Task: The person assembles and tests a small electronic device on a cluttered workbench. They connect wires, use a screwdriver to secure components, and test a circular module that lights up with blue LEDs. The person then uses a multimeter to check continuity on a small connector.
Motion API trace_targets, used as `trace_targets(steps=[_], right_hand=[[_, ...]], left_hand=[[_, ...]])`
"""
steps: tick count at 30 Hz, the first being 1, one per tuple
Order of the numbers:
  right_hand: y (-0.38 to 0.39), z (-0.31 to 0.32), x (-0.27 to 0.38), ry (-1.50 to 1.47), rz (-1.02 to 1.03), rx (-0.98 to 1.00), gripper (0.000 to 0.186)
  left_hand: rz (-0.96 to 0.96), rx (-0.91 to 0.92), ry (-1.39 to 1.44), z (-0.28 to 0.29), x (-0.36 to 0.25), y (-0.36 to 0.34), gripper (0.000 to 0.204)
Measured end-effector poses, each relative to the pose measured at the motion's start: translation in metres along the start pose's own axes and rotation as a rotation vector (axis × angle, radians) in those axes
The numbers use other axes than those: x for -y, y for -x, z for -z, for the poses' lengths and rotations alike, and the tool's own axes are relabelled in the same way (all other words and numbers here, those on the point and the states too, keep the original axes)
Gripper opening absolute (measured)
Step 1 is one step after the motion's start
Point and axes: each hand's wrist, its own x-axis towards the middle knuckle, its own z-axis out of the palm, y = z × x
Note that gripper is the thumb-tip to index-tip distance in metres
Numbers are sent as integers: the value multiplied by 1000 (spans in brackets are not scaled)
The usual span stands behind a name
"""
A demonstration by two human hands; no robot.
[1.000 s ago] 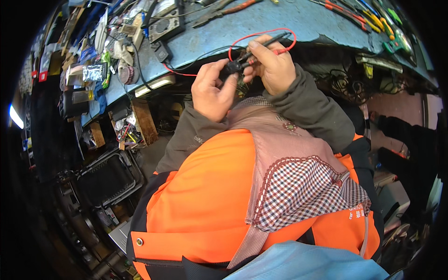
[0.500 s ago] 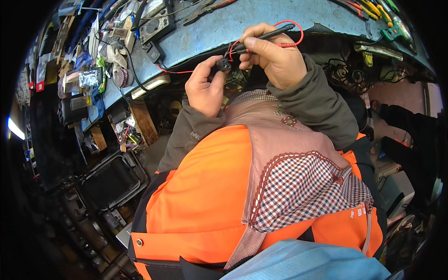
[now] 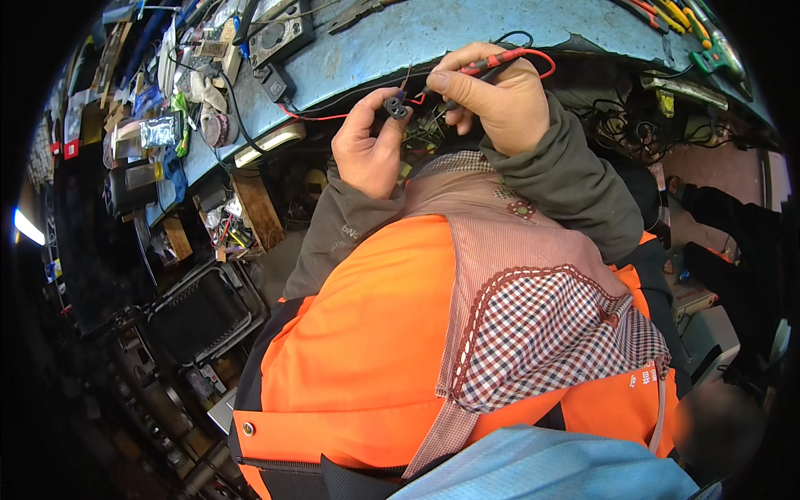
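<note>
Pinched between the thumb and fingers of my left hand (image 3: pixel 367 150) is a small black connector (image 3: pixel 396 107) with round holes in its face. Thin wire ends stick up behind it. My right hand (image 3: pixel 500 100) grips a red test probe (image 3: pixel 493 62) between thumb and forefinger, its tip side toward the connector. A black probe seems to lie under the same fingers, mostly hidden. Whether a probe tip touches the connector or its wires, I cannot tell. A red lead (image 3: pixel 321 117) runs left from my hands along the bench edge.
On the blue bench (image 3: pixel 392 42) lie a multimeter (image 3: pixel 279 37), a black adapter-like box (image 3: pixel 275 83) and pliers (image 3: pixel 362 12). Cluttered parts and a stained glove (image 3: pixel 208 93) fill the left end. More hand tools (image 3: pixel 667 21) lie at the far right. Tangled cables (image 3: pixel 621 125) hang below.
In my right hand the red probe now lies uppermost, where the black one was before. The connector in my left hand has turned slightly, and its holes show more plainly.
</note>
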Motion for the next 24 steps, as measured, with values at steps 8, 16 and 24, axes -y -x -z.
trace_targets(steps=[8,16,24], right_hand=[[3,-5,-3,40,47,74,24],[-1,-13,-22,-80,62,30,22],[0,-15,-25,5,145,-11,17]], left_hand=[[31,4,-25,1,4,1,26],[-35,2,-166,-2,0,4,25],[-39,28,-305,3,2,6,29]])
